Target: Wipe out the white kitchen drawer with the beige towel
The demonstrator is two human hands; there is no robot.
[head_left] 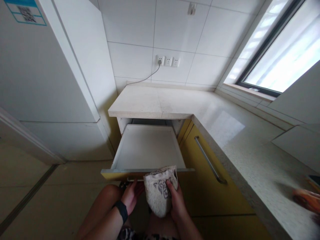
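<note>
A folded whitish cloth (pixel 157 195) with a grey pattern hangs in front of the drawer's front edge. My right hand (pixel 176 196) grips its right side, the thumb laid over the pattern and the other fingers behind it. Just left of the cloth, my left hand (pixel 131 196) is at the drawer handle (pixel 131 180), thumb up against it and fingers curled underneath, partly in shadow. The pulled-out drawer (pixel 147 146) has a yellow front and a bare pale bottom. A dark band circles my left wrist.
A pale L-shaped countertop (pixel 172 100) runs above the drawer and along the right. Below it is a yellow cabinet door with a metal bar handle (pixel 210 160). A blurred orange item (pixel 306 200) lies far right. A tall white cabinet (pixel 62 66) stands left.
</note>
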